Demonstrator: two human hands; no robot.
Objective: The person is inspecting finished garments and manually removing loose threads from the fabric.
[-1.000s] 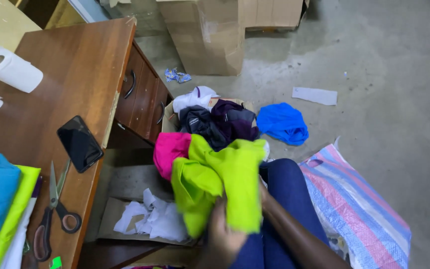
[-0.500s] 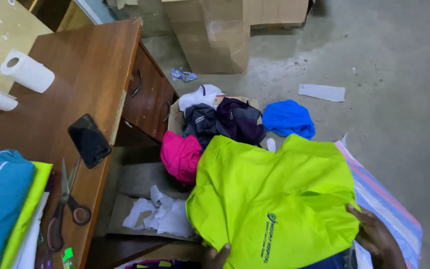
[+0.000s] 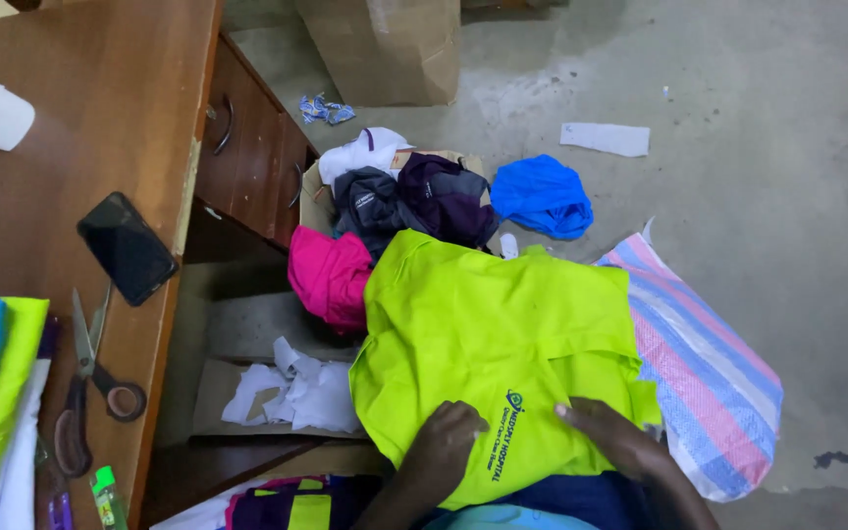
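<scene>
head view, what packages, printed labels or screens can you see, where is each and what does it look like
Phone: flat on the wooden desk, dark rectangle, screen off.
Printed logo: dark blue emblem and lettering on the lime green garment, between the left hand and right hand.
Cardboard box: brown, standing on the floor at top.
Woven sack: pink, blue and white stripes, on the floor at right.
Paper slip: white rectangle on the floor.

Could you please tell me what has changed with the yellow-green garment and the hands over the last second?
The yellow-green garment, bunched up and gripped in one hand a second ago, has been opened and now lies spread flat on the lap. The left hand and right hand now both press on its lower part. The pink garment, blue garment, phone and scissors stayed put.
</scene>
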